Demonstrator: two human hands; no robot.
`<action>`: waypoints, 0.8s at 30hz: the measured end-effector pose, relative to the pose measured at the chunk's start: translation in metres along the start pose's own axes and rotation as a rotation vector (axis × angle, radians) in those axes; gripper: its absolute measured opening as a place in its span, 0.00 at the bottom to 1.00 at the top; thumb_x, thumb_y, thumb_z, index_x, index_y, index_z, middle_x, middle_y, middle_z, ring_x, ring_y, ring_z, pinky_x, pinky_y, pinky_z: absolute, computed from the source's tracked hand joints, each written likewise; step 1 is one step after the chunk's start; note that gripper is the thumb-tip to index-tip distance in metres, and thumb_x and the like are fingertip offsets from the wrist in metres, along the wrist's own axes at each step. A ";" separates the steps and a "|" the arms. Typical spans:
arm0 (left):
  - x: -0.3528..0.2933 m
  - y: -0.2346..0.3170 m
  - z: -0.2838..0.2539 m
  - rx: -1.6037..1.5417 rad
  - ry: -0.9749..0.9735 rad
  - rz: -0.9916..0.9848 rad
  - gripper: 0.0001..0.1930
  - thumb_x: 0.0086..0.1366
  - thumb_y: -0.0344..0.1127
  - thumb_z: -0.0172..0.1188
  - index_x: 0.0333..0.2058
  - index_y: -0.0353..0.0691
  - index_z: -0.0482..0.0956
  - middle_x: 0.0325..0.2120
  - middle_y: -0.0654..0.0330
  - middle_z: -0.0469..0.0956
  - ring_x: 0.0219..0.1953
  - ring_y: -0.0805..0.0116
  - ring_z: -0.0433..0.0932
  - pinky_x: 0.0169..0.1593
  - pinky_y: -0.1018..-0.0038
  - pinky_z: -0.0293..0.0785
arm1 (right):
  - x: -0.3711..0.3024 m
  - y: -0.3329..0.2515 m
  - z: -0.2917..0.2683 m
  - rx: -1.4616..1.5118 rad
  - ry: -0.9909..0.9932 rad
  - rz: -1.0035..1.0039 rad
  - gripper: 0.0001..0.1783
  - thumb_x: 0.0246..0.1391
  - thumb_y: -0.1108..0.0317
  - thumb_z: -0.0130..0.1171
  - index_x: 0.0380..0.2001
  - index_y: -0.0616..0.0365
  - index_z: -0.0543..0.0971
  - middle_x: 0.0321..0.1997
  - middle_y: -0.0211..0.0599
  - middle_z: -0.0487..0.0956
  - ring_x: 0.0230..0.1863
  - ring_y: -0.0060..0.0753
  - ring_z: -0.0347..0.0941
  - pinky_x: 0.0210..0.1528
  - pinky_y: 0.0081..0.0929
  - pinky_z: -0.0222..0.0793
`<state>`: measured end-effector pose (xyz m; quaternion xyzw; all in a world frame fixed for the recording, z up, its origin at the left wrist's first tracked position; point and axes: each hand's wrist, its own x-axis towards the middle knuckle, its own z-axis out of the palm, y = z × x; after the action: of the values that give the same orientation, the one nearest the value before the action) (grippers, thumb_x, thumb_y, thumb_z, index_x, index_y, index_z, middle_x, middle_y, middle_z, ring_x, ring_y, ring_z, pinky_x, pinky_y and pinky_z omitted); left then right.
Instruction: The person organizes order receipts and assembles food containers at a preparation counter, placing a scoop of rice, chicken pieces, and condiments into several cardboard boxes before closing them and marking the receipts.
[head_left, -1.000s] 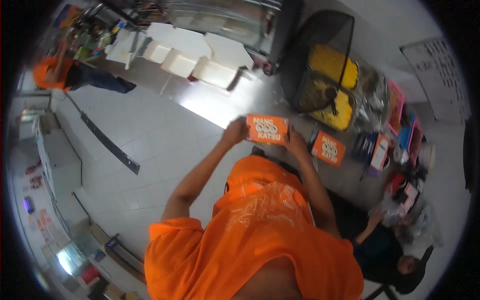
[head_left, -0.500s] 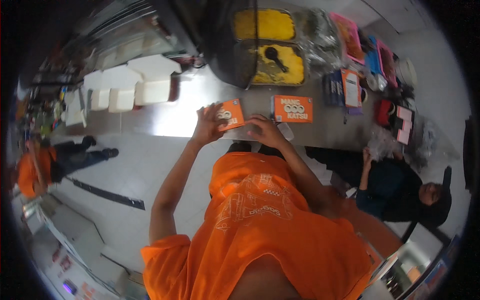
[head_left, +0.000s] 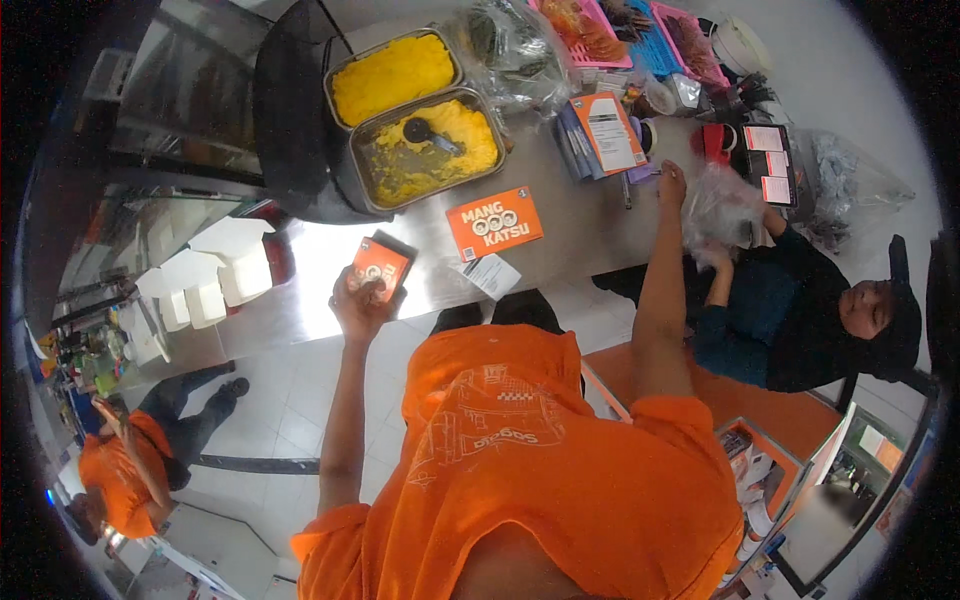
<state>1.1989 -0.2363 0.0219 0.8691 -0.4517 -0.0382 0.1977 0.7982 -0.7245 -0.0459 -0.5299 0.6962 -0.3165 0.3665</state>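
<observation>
An orange folded-carton food box [head_left: 388, 262] with white lettering is gripped at its near left corner by my left hand [head_left: 358, 306]. It is at the counter's front edge, turned at an angle. To its right, a second closed orange box [head_left: 494, 222] lies on the steel counter, with a white printed slip [head_left: 490, 275] by its near edge. My right hand [head_left: 672, 188] reaches far right, its fingers closed beside a stack of blue-and-orange printed packets [head_left: 603, 135] and a small purple thing [head_left: 643, 171]. What those fingers hold, if anything, is too small to make out.
Two metal trays [head_left: 366, 182] of yellow food stand at the back, a black scoop [head_left: 430, 133] in the nearer. Open white boxes [head_left: 205, 304] line the left. Plastic bags [head_left: 515, 55] and pink baskets [head_left: 600, 62] sit beyond. A co-worker [head_left: 775, 300] stands close right, another person [head_left: 130, 465] at left.
My right hand has left the middle boxes and stretched to the far right. My left hand still grips its box, which is now turned more upright. The view has rotated and shifted right.
</observation>
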 end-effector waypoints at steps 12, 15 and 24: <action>0.003 0.011 -0.010 -0.150 0.219 0.077 0.20 0.38 0.45 0.76 0.25 0.41 0.77 0.31 0.59 0.75 0.26 0.65 0.76 0.30 0.72 0.76 | -0.043 0.029 0.008 0.953 -0.374 0.156 0.07 0.52 0.72 0.58 0.30 0.65 0.73 0.35 0.41 0.75 0.41 0.35 0.72 0.48 0.33 0.71; 0.017 0.008 -0.003 0.009 0.201 0.202 0.20 0.39 0.45 0.76 0.22 0.40 0.77 0.29 0.60 0.76 0.26 0.68 0.76 0.31 0.73 0.75 | -0.010 0.090 0.014 0.624 -0.268 -0.039 0.09 0.55 0.68 0.56 0.29 0.65 0.73 0.33 0.43 0.75 0.40 0.39 0.74 0.49 0.34 0.70; -0.016 -0.028 0.020 -0.147 0.156 -0.012 0.18 0.33 0.46 0.77 0.23 0.48 0.80 0.47 0.57 0.70 0.48 0.57 0.69 0.49 0.62 0.65 | -0.228 0.001 0.085 0.060 -0.655 -0.129 0.14 0.58 0.62 0.48 0.35 0.62 0.77 0.34 0.39 0.77 0.34 0.31 0.74 0.35 0.30 0.69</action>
<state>1.2069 -0.2153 -0.0086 0.8552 -0.4258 -0.0044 0.2954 0.9079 -0.5079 -0.0518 -0.6355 0.4968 -0.1724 0.5653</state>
